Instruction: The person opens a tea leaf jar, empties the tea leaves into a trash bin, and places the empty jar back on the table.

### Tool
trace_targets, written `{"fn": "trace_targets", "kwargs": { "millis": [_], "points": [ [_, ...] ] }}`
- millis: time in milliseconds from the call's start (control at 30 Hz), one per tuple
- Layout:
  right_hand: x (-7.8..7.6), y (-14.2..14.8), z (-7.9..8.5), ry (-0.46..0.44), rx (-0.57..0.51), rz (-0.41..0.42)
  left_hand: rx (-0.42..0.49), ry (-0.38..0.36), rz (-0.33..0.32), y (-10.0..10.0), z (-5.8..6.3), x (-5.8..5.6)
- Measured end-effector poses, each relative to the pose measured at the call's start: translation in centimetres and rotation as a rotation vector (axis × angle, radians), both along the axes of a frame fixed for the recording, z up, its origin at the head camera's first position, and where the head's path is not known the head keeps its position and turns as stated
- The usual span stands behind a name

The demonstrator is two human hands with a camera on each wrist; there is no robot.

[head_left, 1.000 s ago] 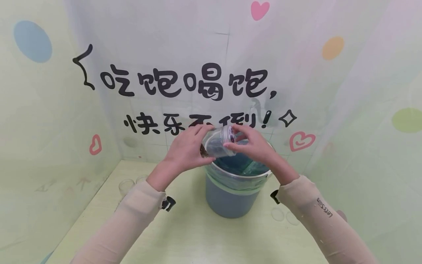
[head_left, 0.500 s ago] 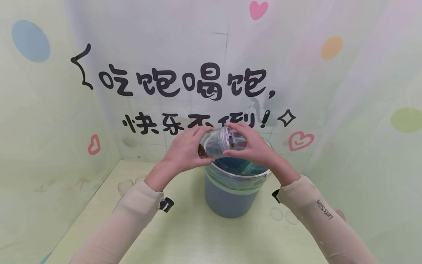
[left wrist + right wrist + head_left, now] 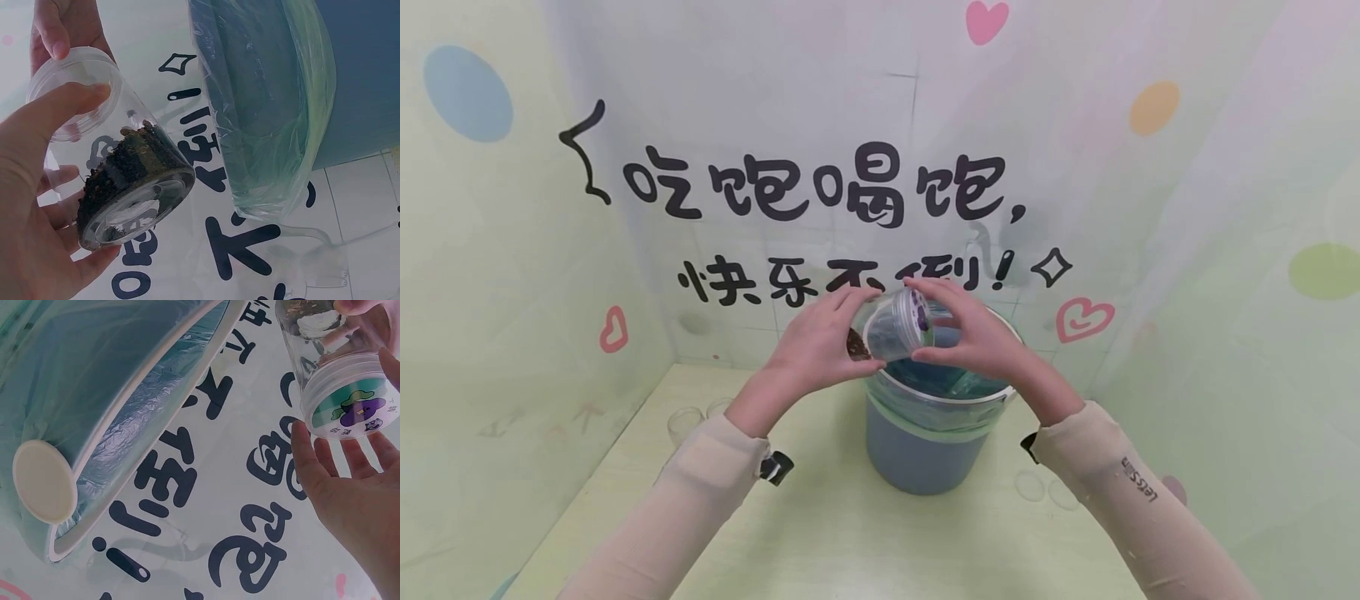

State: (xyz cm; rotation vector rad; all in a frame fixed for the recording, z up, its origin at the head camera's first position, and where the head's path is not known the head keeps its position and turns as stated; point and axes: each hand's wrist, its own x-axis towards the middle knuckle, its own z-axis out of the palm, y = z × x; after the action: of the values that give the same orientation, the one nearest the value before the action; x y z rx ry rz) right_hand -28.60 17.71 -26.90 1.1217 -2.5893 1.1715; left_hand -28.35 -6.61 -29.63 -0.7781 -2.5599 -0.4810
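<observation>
In the head view a clear jar (image 3: 883, 329) lies tilted on its side, above the near left part of the bucket's rim. My left hand (image 3: 816, 342) grips the jar's body near its base, thumb below and fingers over the top. Dark, crumbly dry bits (image 3: 128, 159) have gathered at the base end, as the left wrist view shows. My right hand (image 3: 981, 342) holds the lid (image 3: 350, 409) by its edge, fingers and thumb spread around it. A purple and green picture decorates the lid, which sits on the jar's mouth.
A blue-grey bucket (image 3: 917, 462) lined with a green plastic bag (image 3: 932, 421) stands on the pale table (image 3: 850, 550). Clear cups (image 3: 685, 423) stand at the left, partly behind my sleeve. Clear round discs (image 3: 1030, 486) lie at the right. A printed sheet (image 3: 812, 92) hangs behind.
The jar has turned slightly, showing more of the lid's face and of the dark bits. My right fingers have shifted around the lid's edge. My left hand keeps its grip.
</observation>
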Motion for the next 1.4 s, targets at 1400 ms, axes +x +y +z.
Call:
{"fn": "trace_targets", "kwargs": {
  "millis": [1400],
  "points": [
    [0.1,-1.2,-0.2,-0.297,-0.006,-0.208,-0.002,0.004,-0.007,0.0,-0.2,0.2]
  ]
}}
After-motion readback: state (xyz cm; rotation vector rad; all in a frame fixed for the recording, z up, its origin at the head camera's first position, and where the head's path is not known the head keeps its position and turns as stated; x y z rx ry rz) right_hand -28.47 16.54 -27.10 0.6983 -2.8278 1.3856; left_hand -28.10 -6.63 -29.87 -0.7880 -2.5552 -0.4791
